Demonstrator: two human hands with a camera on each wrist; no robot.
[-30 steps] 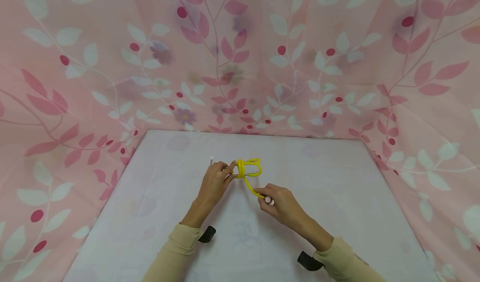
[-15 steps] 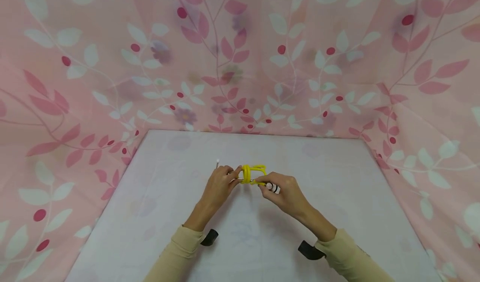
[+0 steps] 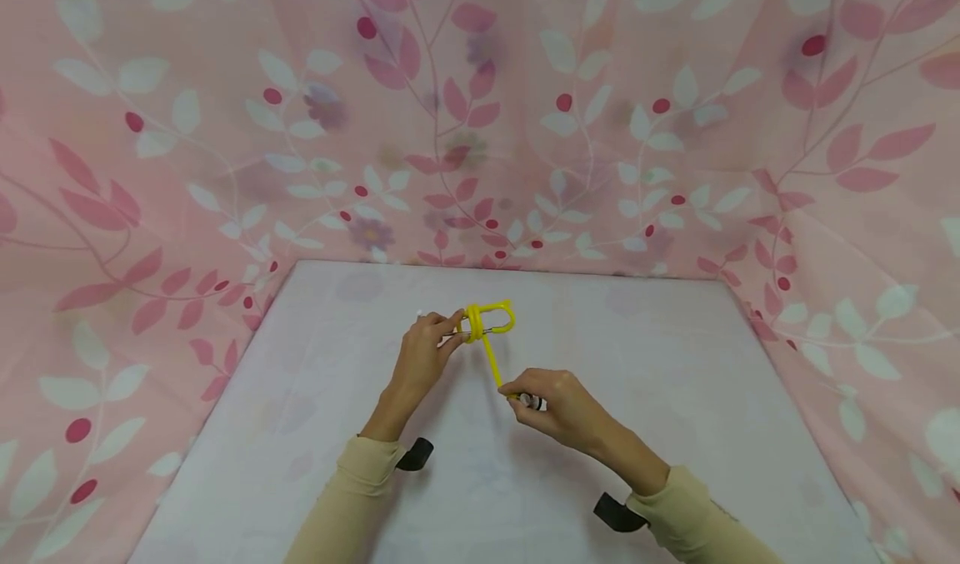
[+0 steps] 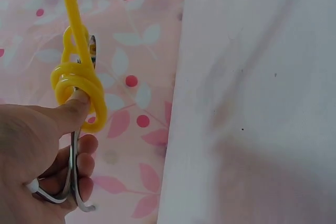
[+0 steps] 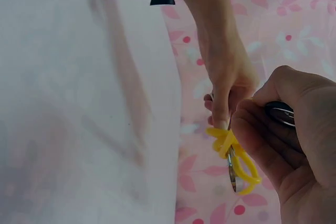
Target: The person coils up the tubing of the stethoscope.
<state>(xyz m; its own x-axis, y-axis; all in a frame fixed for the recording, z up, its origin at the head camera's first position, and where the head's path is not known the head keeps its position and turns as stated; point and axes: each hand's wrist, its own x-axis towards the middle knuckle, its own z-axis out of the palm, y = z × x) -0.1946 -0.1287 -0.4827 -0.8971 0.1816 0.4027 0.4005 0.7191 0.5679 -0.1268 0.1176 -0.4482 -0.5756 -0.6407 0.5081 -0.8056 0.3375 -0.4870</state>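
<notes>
My left hand (image 3: 420, 349) grips a thin metal frame with bent ends, one white-tipped (image 4: 33, 186). Yellow tubing (image 4: 73, 14) winds round this metal frame (image 4: 74, 166) in several turns, and a loop of it sticks out beyond. In the left wrist view the thumb presses at the coils. From the coils a straight length of tubing runs down to my right hand (image 3: 558, 403), which pinches it between thumb and forefinger. A small round piece, black and silvery (image 5: 281, 114), sits within the right hand's curled fingers; the fingers hide part of it.
Both hands are above a white-covered table (image 3: 465, 497). Pink leaf-patterned cloth (image 3: 480, 131) hangs behind it and at both sides. A black wrist mount (image 3: 620, 514) sticks out under the right sleeve, and another black mount (image 3: 416, 455) under the left.
My right hand first rose to the coils, then came back down and a little left, drawing the yellow tubing out straight. My left hand shifted slightly right, then back up and left with the frame.
</notes>
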